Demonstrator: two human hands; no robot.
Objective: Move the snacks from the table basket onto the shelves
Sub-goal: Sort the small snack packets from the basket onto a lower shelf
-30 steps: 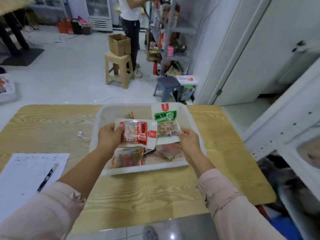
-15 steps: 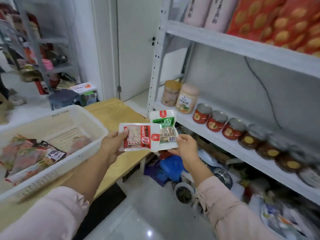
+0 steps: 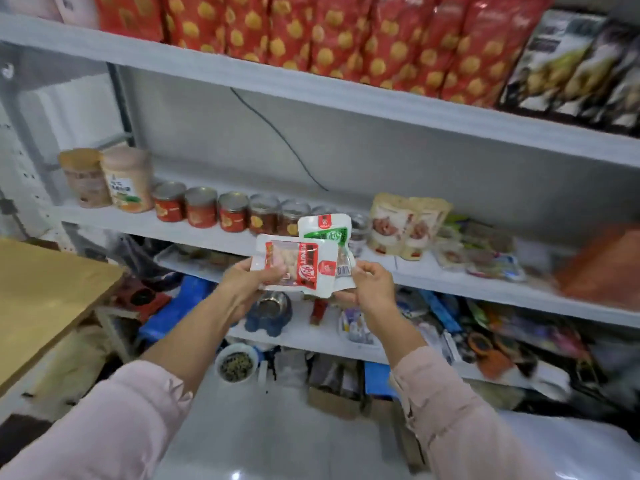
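Two pale pink sleeves reach forward, and both hands hold snack packets in the air in front of the shelving, clear of the wooden worktop (image 3: 52, 299) at the left. There are two packets. The left hand (image 3: 247, 282) grips the left end of the red peanut packet (image 3: 298, 265), with its fingers curled behind and the thumb on the front. This packet lies crosswise, its long axis left to right, and its logo end points right. The right hand (image 3: 372, 289) has curled fingers that pinch the lower corner of the green packet (image 3: 325, 233). The green packet stands upright behind the red one, its long axis vertical and its red logo at the top.

Past them, the middle shelf (image 3: 138, 223) carries two tall jars (image 3: 110, 181) at the left, then a row of at least five tins (image 3: 201, 207), with more hidden behind the packets, then two beige pouches (image 3: 405, 225). The top shelf (image 3: 311, 88) is packed with red bags (image 3: 346, 36) dotted with gold.
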